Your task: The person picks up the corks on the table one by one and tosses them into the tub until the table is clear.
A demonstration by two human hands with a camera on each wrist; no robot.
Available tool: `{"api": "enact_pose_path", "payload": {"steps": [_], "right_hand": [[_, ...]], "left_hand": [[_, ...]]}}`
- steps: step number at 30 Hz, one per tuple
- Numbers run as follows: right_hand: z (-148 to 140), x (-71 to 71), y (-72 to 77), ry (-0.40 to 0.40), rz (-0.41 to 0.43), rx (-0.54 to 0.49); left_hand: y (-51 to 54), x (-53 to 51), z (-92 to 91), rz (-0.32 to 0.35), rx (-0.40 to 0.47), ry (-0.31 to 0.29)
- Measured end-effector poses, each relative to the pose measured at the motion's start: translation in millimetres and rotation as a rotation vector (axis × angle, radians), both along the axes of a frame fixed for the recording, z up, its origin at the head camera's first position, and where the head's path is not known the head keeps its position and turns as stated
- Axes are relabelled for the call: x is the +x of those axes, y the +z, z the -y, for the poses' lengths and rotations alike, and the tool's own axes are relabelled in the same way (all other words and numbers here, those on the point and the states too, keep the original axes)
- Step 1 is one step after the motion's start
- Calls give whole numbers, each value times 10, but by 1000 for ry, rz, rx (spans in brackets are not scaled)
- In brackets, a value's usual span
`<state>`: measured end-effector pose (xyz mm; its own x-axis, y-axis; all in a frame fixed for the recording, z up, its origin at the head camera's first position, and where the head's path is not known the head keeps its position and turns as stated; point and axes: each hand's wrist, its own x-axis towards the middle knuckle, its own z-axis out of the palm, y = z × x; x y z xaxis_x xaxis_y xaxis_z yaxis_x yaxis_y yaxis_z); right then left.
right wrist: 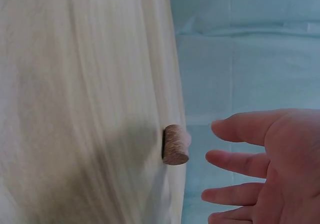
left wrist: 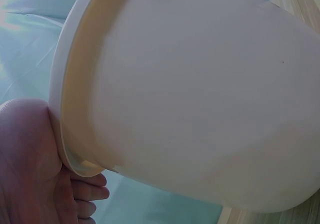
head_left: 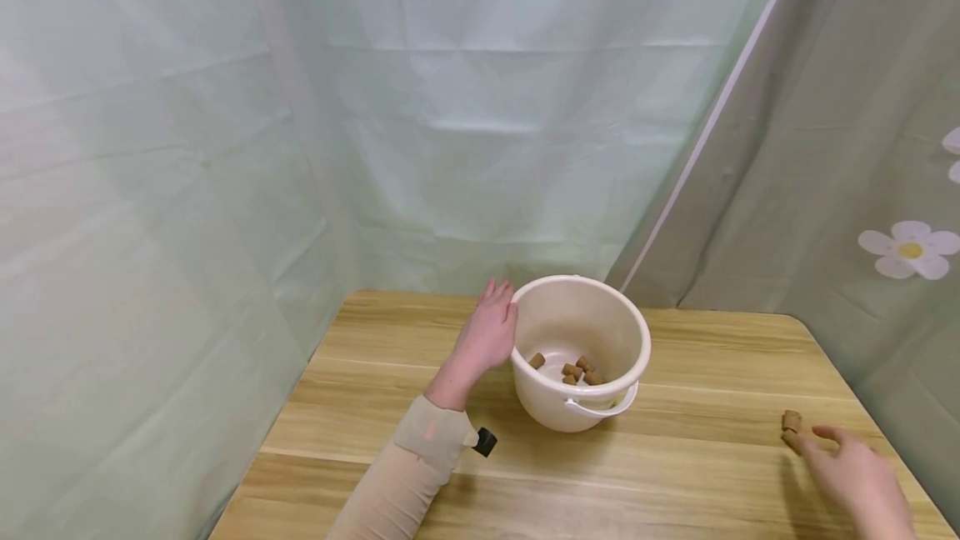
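Note:
A white bucket stands upright on the table, its handle hanging down the near side. Several brown corks lie on its floor. My left hand rests against the left side of the rim with fingers fairly straight; in the left wrist view the palm touches the rim. Off to the right, my right hand is held with thumb and fingers spread, close to two corks on the table. The right wrist view shows one cork plainly, apart from the fingertips, and nothing in the hand.
The wood-grain table ends at a back edge just behind the bucket. Pale curtains hang behind and on the left, and a grey one with white flowers on the right. A small black piece sits by my left wrist.

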<state>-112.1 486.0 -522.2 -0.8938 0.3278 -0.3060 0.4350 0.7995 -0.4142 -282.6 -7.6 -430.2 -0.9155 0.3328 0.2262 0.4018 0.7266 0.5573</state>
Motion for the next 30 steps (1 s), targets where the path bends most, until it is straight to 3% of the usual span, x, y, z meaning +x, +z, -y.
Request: {"api": "enact_pose_path", "payload": {"steps": [11,30], "right_hand": [[-4,28,-64,52,-8,37],[-24,29,-163,53,-60,60]], "left_hand": [[-4,0,-5,-8,4,7],[12,7,5,-5,10,0]]}}
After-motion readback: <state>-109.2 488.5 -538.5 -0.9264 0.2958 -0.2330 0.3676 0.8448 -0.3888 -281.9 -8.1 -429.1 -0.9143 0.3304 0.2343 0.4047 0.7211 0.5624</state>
